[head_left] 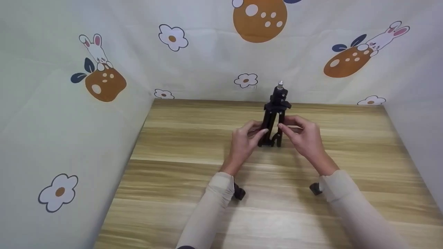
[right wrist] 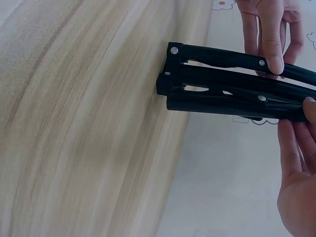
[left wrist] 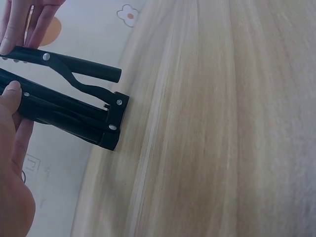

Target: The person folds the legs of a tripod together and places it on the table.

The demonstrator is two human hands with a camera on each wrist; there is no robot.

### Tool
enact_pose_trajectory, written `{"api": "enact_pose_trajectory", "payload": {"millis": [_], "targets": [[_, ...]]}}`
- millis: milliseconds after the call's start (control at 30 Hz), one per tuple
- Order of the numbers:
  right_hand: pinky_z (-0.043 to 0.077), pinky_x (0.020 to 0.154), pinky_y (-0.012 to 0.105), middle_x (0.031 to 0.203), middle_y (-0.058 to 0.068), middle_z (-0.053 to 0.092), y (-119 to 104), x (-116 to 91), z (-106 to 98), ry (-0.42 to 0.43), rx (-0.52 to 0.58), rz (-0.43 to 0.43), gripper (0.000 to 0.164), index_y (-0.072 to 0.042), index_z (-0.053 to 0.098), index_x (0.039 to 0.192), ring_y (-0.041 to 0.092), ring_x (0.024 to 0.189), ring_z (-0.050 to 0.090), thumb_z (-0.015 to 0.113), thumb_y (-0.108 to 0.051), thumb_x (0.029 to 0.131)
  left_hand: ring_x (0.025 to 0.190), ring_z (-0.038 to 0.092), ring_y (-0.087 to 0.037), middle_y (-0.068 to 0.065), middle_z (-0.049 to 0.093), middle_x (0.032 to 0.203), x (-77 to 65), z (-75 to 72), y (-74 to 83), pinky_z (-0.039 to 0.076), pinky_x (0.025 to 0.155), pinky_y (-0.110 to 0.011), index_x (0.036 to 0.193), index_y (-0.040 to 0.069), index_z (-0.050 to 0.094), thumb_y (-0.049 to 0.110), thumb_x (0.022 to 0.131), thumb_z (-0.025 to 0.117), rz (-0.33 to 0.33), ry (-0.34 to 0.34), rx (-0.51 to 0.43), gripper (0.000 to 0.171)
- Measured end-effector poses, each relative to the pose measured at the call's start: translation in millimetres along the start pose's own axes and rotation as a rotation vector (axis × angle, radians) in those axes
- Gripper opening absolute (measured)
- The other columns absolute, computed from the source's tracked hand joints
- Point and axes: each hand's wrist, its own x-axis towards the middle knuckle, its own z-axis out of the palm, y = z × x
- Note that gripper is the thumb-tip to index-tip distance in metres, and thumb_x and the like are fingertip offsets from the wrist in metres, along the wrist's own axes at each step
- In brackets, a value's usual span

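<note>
- Black tripod (head_left: 276,108) between both hands over the far part of the bench (head_left: 180,145); can't tell whether its feet touch down.
- Long axis near upright, metal tip (head_left: 280,84) uppermost.
- Left hand (head_left: 244,139) pinches the bundled legs, thumb on the near side.
- Right hand (head_left: 307,136) pinches the right leg (left wrist: 94,69), which stands slightly apart from the bundle.
- Neither hand nearer: both touching.

- The wood-grain tabletop (head_left: 363,141) is bordered by pale walls at the back (head_left: 207,65), left (head_left: 31,128) and right (head_left: 415,93).
- The back wall is faintly creased and printed with outlined flowers (head_left: 180,39) and orange fruits (head_left: 259,22).
- The left wall is marked by a rabbit-and-fruit print (head_left: 105,84).
- A whitish sheen (head_left: 277,221) is cast on the tabletop's near part.
</note>
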Motion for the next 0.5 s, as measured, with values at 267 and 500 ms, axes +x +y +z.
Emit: {"api": "enact_pose_trajectory", "payload": {"millis": [267, 500], "targets": [[0.066, 0.085, 0.017, 0.112, 0.012, 0.082, 0.9, 1.1, 0.9, 0.001, -0.008, 0.007, 0.021, -0.004, 0.081, 0.114, 0.005, 0.103, 0.078, 0.082, -0.018, 0.099, 0.111, 0.08, -0.016, -0.014, 0.082, 0.116, 0.2, 1.0, -0.6, 0.065, 0.093, -0.019, 0.114, 0.003, 0.076, 0.02, 0.1, 0.079, -0.002, 0.003, 0.003, 0.022], [0.066, 0.086, 0.016, 0.113, 0.012, 0.082, 0.7, 2.4, 4.7, 0.013, -0.012, 0.012, 0.019, -0.003, 0.081, 0.112, -0.004, 0.102, 0.075, 0.083, -0.016, 0.098, 0.111, 0.08, -0.015, -0.015, 0.082, 0.116, 0.3, 1.1, -0.2, 0.065, 0.095, -0.02, 0.113, 0.003, 0.076, 0.02, 0.1, 0.08, -0.004, 0.011, -0.005, 0.022]]}}
